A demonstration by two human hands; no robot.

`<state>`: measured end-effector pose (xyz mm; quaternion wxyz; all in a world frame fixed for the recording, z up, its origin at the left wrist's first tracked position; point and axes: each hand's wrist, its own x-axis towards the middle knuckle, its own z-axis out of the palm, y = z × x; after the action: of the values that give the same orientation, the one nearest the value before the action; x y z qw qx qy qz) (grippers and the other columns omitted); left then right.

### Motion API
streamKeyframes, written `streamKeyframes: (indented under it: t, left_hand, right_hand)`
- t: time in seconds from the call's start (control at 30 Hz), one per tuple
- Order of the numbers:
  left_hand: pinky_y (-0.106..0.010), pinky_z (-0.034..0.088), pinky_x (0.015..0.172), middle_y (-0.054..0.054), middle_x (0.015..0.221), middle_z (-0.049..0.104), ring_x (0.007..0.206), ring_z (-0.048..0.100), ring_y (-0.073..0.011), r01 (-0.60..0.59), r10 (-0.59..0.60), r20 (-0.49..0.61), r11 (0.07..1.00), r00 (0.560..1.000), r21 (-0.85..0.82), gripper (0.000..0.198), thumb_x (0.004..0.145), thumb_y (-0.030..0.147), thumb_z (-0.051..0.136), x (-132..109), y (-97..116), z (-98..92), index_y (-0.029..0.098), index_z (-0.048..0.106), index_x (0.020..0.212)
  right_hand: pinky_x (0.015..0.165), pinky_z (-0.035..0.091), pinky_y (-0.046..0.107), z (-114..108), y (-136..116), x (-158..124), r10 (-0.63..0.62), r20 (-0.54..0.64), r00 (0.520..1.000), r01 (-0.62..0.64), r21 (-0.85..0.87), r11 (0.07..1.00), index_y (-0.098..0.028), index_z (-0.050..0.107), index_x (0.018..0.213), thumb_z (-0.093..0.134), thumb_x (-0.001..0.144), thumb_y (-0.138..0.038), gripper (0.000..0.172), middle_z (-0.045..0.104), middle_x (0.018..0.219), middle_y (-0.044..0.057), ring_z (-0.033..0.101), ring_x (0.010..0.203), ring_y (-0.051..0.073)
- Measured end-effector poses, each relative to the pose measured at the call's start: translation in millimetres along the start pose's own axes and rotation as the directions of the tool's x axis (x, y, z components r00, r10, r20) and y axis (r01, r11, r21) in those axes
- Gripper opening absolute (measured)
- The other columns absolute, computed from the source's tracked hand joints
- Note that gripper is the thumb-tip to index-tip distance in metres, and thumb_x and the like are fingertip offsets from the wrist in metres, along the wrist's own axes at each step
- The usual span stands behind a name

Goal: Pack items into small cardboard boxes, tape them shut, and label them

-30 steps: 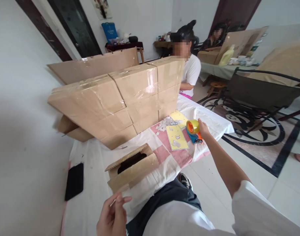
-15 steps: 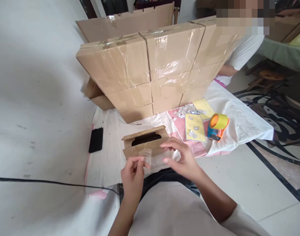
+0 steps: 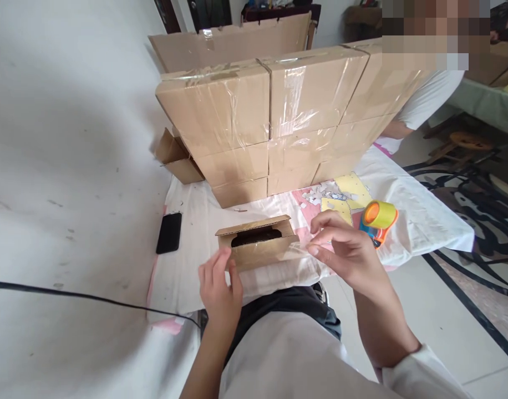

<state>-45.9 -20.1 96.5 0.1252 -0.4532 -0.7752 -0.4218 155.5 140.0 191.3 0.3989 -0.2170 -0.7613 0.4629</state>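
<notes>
A small cardboard box (image 3: 258, 256) sits in front of me, with a dark oblong opening in its top between raised edges. My right hand (image 3: 345, 246) is to the right of the box, its thumb and fingertips pinched on a thin strip of clear tape (image 3: 296, 249). The strip runs leftward along the front of the box and is hard to see where it lies against the cardboard. At the box's left front corner, my left hand (image 3: 221, 285) has its thumb and index fingertip close together at the tape's other end, touching the box.
Behind the box stands a wall of taped cardboard boxes (image 3: 245, 116). A black phone (image 3: 169, 233) lies at the left on the white cloth (image 3: 191, 277). An orange and blue tape dispenser with a yellow roll (image 3: 379, 219) stands at right, near paper scraps (image 3: 320, 194). Another person's sleeve (image 3: 432, 100) shows behind.
My right hand has moved right, away from my left, and the tape between them is stretched longer. My left hand has come up against the box corner. The view has shifted slightly.
</notes>
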Motion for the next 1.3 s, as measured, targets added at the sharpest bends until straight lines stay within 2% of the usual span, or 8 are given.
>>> streamKeyframes:
  t: [0.07,0.13,0.3,0.57,0.87,1.0,1.17,1.3]
  left_hand:
    - [-0.044,0.043,0.103,-0.015,0.142,0.064,0.132,0.057,-0.0285,-0.147,0.144,0.03,0.975,0.989,0.168,0.039,0.098,0.019,0.053,16.2,-9.3,6.6,0.02,0.058,0.136]
    - [-0.048,0.034,0.113,-0.012,0.143,0.064,0.138,0.053,-0.0269,-0.211,0.162,0.194,0.941,0.967,0.265,0.046,0.101,0.017,0.047,25.8,-15.0,10.4,0.023,0.049,0.147]
    - [-0.056,0.013,0.124,-0.009,0.14,0.067,0.139,0.054,-0.0247,-0.266,0.125,0.474,0.933,0.872,0.243,0.047,0.106,0.026,0.039,14.6,-19.6,11.0,0.024,0.04,0.153]
    - [-0.059,0.029,0.121,-0.012,0.153,0.054,0.15,0.04,-0.03,-0.181,0.067,0.438,0.958,0.896,0.223,0.061,0.103,0.039,0.046,-7.8,-25.4,20.4,0.019,0.031,0.158]
    - [-0.074,0.027,0.116,-0.006,0.159,0.047,0.152,0.036,-0.0369,-0.238,0.089,0.48,0.936,0.873,0.259,0.044,0.103,0.03,0.045,-9.0,-22.1,20.4,0.039,0.053,0.145]
    - [-0.078,0.028,0.113,-0.007,0.163,0.04,0.153,0.032,-0.0405,-0.241,0.064,0.502,0.925,0.862,0.296,0.047,0.099,0.02,0.047,-12.7,-17.9,20.1,0.041,0.06,0.139]
    - [-0.078,0.024,0.114,-0.007,0.163,0.04,0.153,0.032,-0.041,-0.209,0.042,0.49,0.934,0.871,0.291,0.05,0.098,0.014,0.047,-16.8,-13.7,18.3,0.038,0.059,0.14]
    - [-0.074,0.012,0.119,-0.006,0.154,0.054,0.152,0.035,-0.0395,-0.21,0.1,0.435,0.954,0.895,0.213,0.036,0.099,0.023,0.053,-11.3,-8.2,19.6,0.032,0.063,0.133]
  right_hand:
    - [0.081,0.047,0.036,1.4,-2.4,5.8,0.058,0.153,0.987,-0.073,0.094,0.993,-0.025,0.073,0.079,0.076,0.09,-0.027,0.011,0.063,0.098,0.005,0.06,0.093,0.02]
    - [0.085,0.049,0.038,12.1,2.3,13.4,0.093,0.251,0.963,-0.132,0.143,0.981,-0.023,0.072,0.076,0.076,0.089,-0.03,0.016,0.065,0.104,0.006,0.062,0.101,0.021]
    - [0.115,0.03,0.057,58.5,42.8,36.1,0.151,0.229,0.962,-0.124,-0.127,0.984,-0.024,0.075,0.074,0.077,0.085,-0.029,0.013,0.062,0.134,0.007,0.045,0.136,0.032]
    - [0.115,0.019,0.067,102.0,94.5,50.0,0.248,0.156,0.956,-0.139,-0.506,0.851,-0.022,0.074,0.07,0.072,0.084,-0.021,0.014,0.061,0.143,0.005,0.027,0.144,0.039]
    - [0.113,0.026,0.063,104.9,103.4,44.9,0.197,0.076,0.977,-0.124,-0.547,0.828,-0.021,0.067,0.068,0.069,0.085,-0.022,0.017,0.064,0.135,0.008,0.033,0.139,0.037]
    - [0.112,0.028,0.062,108.7,97.6,47.9,0.215,0.136,0.967,-0.083,-0.631,0.771,-0.02,0.066,0.079,0.073,0.082,-0.028,0.011,0.046,0.152,0.012,0.032,0.142,0.039]
    - [0.111,0.024,0.068,75.7,117.6,81.0,0.13,-0.196,0.972,-0.234,-0.749,0.62,-0.016,0.055,0.117,0.076,0.079,-0.038,0.049,0.036,0.152,0.022,0.032,0.139,0.045]
    - [0.107,0.038,0.058,3.3,162.5,76.3,0.15,-0.466,0.872,-0.438,-0.605,0.665,-0.019,0.054,0.11,0.069,0.08,-0.038,0.038,0.055,0.128,0.016,0.049,0.125,0.036]
